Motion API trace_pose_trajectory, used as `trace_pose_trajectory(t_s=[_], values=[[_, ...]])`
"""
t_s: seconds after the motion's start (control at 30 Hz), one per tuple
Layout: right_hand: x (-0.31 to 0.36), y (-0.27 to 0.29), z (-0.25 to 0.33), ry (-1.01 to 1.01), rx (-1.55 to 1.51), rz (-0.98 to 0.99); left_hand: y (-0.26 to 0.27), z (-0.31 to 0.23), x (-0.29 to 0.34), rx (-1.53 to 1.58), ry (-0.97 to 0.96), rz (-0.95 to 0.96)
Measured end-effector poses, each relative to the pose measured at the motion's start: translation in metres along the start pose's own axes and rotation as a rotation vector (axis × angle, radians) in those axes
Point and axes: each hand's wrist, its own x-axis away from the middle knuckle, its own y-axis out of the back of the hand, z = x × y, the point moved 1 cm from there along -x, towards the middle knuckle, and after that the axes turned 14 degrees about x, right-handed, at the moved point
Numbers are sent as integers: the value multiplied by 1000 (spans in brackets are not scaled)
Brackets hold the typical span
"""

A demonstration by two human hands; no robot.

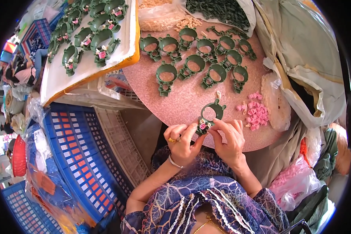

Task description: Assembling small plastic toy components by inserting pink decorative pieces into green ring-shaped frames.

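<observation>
Between my hands is a green plastic ring-shaped piece (219,112) with a pink rose and cream flowers on its lower end. My left hand (183,141) pinches that lower end from the left, fingers closed. The fingers of my right hand (227,139) are closed against the flowers from the right, and the fingertips partly hide whatever small part they press. A heap of pink plastic roses (257,115) lies to the right, with a few cream bits among it. Beyond the piece, one small cream part (218,94) rests on the round pink table (148,85).
Several bare green ring pieces (217,72) stand across the table's far half. Bags of cream parts (160,17) and dark green parts (218,13) lie behind them. A white tray (121,58) of flowered pieces overhangs at far left, above a blue basket (87,156).
</observation>
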Motion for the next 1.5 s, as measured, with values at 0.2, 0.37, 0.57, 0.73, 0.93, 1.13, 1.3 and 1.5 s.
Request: trace_pose_trajectory(t_s=[0.2, 0.37, 0.57, 0.73, 0.93, 1.13, 1.3, 1.5], values=[[14, -5, 9, -207, -113, -107, 0, -4, -3, -22, -49, -6], [20, -9, 14, -551, -338, -32, 0, -2, -1, -48, -113, 17], [6, 0, 13, -459, -247, 82, 1, 5, 3, 26, -247, 57], [10, -9, 5, -268, -113, 8, -4, 6, -1, 203, 22, 4], [2, 2, -17, -184, -39, 33, 2, 3, -1, 199, 38, 62], [20, -11, -22, -609, -609, 184, 0, 6, 2, 111, -81, 173], [23, -9, -25, -537, -552, 188, 1, 6, 4, 68, -66, 261], [8, -4, -17, -119, -286, 188, 16, -10, 11, 533, 564, 116]])
